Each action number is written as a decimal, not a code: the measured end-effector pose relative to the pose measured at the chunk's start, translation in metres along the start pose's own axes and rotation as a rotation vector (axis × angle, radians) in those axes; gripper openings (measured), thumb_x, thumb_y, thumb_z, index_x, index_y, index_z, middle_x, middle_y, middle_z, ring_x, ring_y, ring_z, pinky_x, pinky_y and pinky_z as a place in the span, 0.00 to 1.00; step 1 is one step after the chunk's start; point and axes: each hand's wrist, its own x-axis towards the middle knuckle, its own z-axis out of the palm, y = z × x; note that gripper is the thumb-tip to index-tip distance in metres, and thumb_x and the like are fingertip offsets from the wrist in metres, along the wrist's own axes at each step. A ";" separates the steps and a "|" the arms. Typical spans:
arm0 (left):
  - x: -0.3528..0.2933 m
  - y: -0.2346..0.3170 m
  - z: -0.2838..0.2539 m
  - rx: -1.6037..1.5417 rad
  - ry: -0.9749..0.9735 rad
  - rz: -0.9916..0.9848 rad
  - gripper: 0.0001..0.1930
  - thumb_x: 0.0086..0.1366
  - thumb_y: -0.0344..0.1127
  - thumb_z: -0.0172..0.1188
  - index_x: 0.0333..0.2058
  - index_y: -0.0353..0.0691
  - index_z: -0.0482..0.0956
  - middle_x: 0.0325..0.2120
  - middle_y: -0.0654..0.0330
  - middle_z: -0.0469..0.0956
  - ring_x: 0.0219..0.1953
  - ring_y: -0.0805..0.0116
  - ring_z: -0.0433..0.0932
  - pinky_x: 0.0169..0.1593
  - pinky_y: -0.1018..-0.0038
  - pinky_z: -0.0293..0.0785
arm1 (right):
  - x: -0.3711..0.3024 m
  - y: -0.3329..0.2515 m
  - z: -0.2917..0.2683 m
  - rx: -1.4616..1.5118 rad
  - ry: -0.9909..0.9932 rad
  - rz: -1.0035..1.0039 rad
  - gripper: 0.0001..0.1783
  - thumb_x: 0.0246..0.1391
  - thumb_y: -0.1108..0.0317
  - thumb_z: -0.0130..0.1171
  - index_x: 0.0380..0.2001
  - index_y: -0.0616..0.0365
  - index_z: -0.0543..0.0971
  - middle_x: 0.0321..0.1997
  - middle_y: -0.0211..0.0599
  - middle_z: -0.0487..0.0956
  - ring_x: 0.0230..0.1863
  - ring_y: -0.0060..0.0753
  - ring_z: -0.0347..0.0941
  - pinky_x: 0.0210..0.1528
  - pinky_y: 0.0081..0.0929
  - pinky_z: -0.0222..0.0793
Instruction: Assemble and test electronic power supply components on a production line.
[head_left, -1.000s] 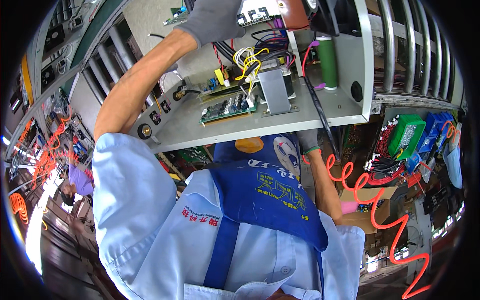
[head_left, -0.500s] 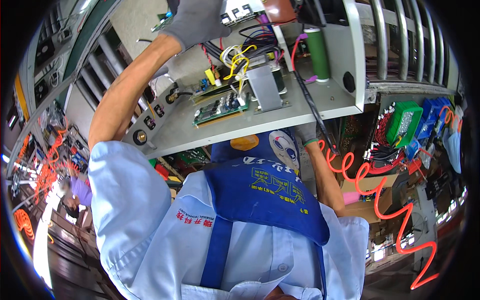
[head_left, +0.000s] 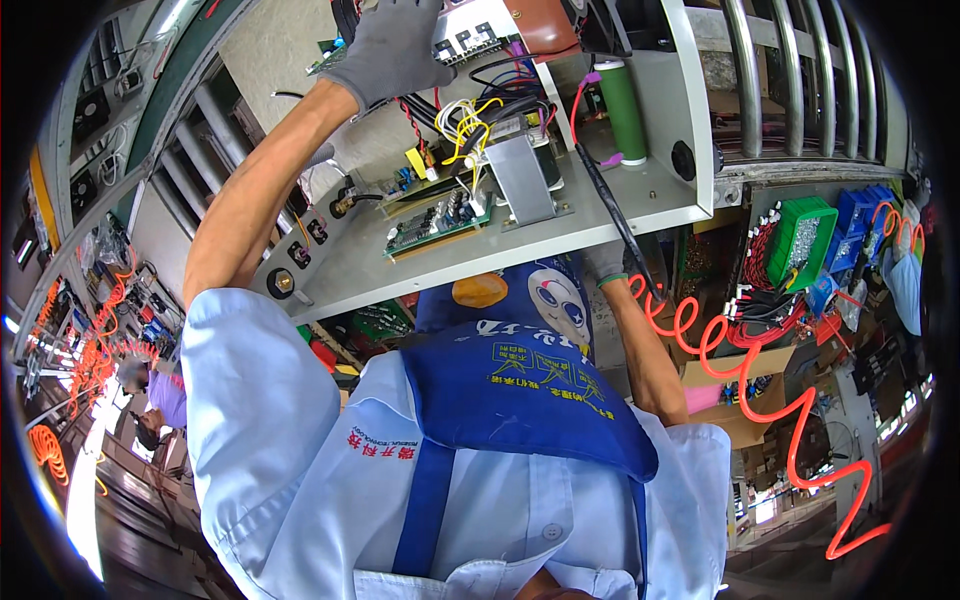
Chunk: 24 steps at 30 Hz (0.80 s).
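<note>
A grey metal chassis point(head_left: 420, 285), open on top, lies across the view in front of me. My left hand point(head_left: 392, 55), in a grey glove, reaches over its far part. The thumb stands apart from the fingers, whose tips run near the upper edge, beside black cables and a white part with black components point(head_left: 470, 42). Below the chassis's near edge, my right hand point(head_left: 604, 260) is gloved too, its fingers hidden. Inside the chassis are a green circuit board point(head_left: 438, 225), a grey transformer point(head_left: 522, 180), yellow and white wires point(head_left: 465, 125) and a green cylinder point(head_left: 624, 115).
Metal rollers point(head_left: 787, 80) extend at the far right and also at the left. A coiled orange air hose point(head_left: 740, 365) hangs by my right arm. Green bins point(head_left: 800, 240) and blue bins point(head_left: 852, 225) hold small parts. A person in purple point(head_left: 165, 390) is far left.
The chassis and rollers sit slightly further left in view. My left hand shows more fully, its thumb stretched further out to the right. The right hand remains at the near edge.
</note>
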 end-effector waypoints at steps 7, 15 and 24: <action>0.004 0.000 -0.002 -0.048 -0.002 -0.001 0.56 0.41 0.47 0.75 0.64 0.27 0.55 0.50 0.39 0.71 0.53 0.42 0.72 0.55 0.55 0.72 | 0.014 -0.006 -0.010 -0.056 0.033 0.012 0.25 0.48 0.53 0.68 0.44 0.61 0.80 0.40 0.54 0.83 0.45 0.53 0.81 0.47 0.40 0.75; 0.012 0.006 -0.012 0.032 -0.062 0.000 0.57 0.44 0.48 0.72 0.66 0.24 0.51 0.49 0.35 0.72 0.51 0.40 0.73 0.55 0.54 0.71 | 0.024 -0.051 -0.036 -0.045 0.022 0.196 0.26 0.48 0.47 0.65 0.39 0.60 0.79 0.36 0.54 0.82 0.42 0.56 0.80 0.46 0.42 0.74; 0.020 -0.022 0.018 -0.018 0.053 0.113 0.59 0.44 0.48 0.75 0.69 0.35 0.47 0.54 0.35 0.69 0.55 0.36 0.72 0.59 0.51 0.70 | 0.012 -0.066 -0.050 0.011 0.010 0.276 0.26 0.46 0.47 0.66 0.38 0.59 0.78 0.37 0.53 0.81 0.41 0.59 0.78 0.45 0.48 0.73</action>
